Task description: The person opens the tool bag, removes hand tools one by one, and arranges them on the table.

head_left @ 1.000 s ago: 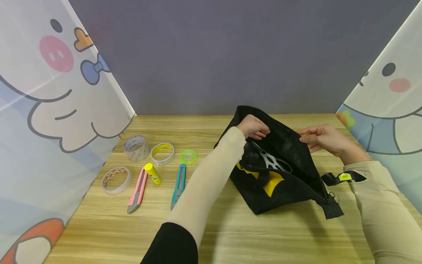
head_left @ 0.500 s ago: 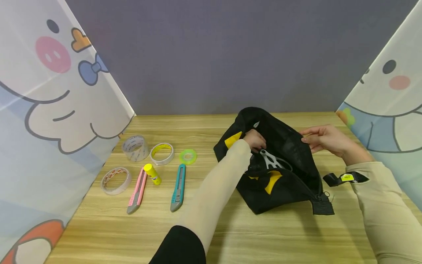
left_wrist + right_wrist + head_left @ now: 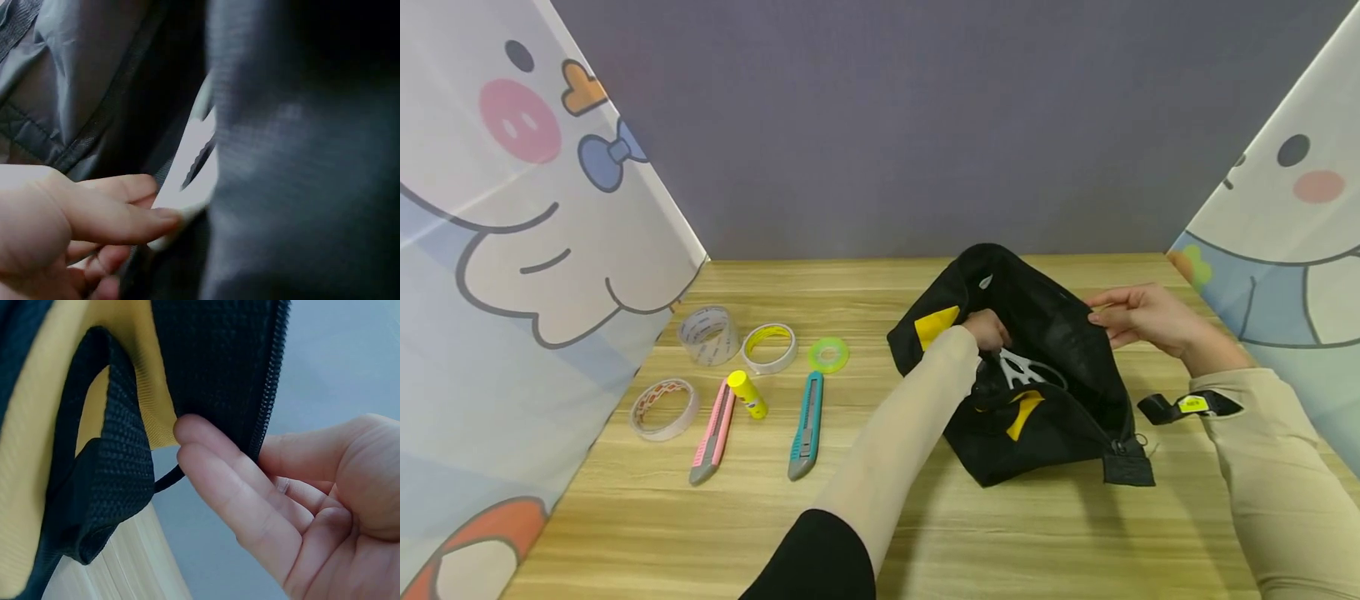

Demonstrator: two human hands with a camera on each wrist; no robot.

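Observation:
A black zip bag (image 3: 1045, 446) with yellow patches lies on the table with its mouth spread wide. My left hand (image 3: 988, 329) reaches inside it. There, thumb and fingers pinch the white handle end of a pair of scissors (image 3: 194, 156), as the left wrist view shows; bag fabric hides the rest. In the head view, part of the scissors (image 3: 1021, 368) is visible in the bag's opening. At the far-right rim, my right hand (image 3: 1150, 323) pinches the zipped edge (image 3: 265, 412) between thumb and fingers. A black strap loop (image 3: 119, 450) hangs beside those fingers.
Left of the bag lie a clear tape roll (image 3: 708, 336), two whitish tape rolls (image 3: 769, 348) (image 3: 664, 410), a small green tape roll (image 3: 829, 355), a pink cutter (image 3: 712, 433), a teal cutter (image 3: 807, 425) and a yellow glue stick (image 3: 747, 394). A grey panel (image 3: 880, 125) stands behind.
My left hand has gone down deeper into the bag, to the scissors. The bag's left rim has folded over, showing a yellow patch. The right hand keeps its grip on the edge.

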